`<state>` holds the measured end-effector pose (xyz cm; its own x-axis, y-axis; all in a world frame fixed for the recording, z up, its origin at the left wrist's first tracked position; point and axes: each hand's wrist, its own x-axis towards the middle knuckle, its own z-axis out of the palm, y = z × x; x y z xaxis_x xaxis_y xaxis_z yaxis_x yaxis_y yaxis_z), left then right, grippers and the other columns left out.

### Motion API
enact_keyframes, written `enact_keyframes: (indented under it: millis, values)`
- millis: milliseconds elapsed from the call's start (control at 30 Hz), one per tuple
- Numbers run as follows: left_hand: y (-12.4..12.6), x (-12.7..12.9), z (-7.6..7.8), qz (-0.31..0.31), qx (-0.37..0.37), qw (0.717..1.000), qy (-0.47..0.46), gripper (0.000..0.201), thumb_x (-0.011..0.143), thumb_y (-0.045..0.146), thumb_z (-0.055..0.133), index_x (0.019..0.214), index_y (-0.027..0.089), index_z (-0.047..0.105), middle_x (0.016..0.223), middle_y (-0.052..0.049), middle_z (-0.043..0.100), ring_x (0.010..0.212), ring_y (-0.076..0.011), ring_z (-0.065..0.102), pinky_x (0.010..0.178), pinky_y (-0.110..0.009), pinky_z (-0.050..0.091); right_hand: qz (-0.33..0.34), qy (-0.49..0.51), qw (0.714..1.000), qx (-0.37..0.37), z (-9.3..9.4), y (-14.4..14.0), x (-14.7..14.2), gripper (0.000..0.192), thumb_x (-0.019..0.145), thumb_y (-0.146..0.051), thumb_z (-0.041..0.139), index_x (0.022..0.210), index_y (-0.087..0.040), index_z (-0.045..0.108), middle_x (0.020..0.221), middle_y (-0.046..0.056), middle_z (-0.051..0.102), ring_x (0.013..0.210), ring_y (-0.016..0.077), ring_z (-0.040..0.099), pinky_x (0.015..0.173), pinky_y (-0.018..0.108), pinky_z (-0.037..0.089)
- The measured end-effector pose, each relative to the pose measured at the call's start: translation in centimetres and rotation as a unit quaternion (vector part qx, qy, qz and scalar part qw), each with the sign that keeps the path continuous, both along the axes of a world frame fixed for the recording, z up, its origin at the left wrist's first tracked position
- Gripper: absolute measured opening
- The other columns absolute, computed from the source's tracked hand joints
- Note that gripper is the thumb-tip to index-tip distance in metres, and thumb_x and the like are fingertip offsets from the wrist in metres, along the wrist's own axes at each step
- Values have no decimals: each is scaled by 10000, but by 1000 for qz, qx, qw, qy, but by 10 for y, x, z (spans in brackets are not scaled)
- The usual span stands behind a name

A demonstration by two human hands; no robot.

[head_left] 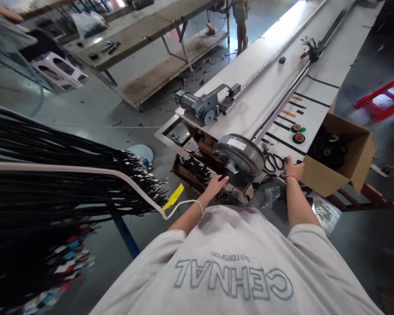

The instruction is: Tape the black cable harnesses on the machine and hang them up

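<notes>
Black-handled scissors (268,153) beside right hand (294,169), blades pointing away.

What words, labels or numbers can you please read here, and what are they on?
"CEHNAL": large upside-down letters on the shirt.
"SISTERSFOR", apparently: smaller letters on the same shirt.
White label on the round housing: too small to read.
Yellow tag on the pale cord: too blurred to read.
</notes>
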<state>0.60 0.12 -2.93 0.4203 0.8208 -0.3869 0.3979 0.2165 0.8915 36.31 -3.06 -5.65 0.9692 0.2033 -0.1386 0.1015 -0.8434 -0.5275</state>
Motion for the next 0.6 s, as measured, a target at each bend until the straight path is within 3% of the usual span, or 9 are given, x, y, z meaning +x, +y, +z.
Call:
enact_keyframes:
  millis: [300,600]
  values:
    - [0,-3,-15,0,25,999,24,327,795,442,560,625,163,555,542,13,568,549,-131,534,592,-243,399,10,-2,1000,-11,-3,1,2,678,784,-634,611,1197,-111,486,1177,244,585,1126,377,568,947,512,442]
    - [-6,-17,-39,-63,31,994,79,346,819,448,510,676,152,620,603,-15,616,612,-155,574,636,-250,443,1,-23,1000,0,-5,1,2,632,771,-631,625,1130,-124,506,1127,233,612,1095,383,581,932,516,448]
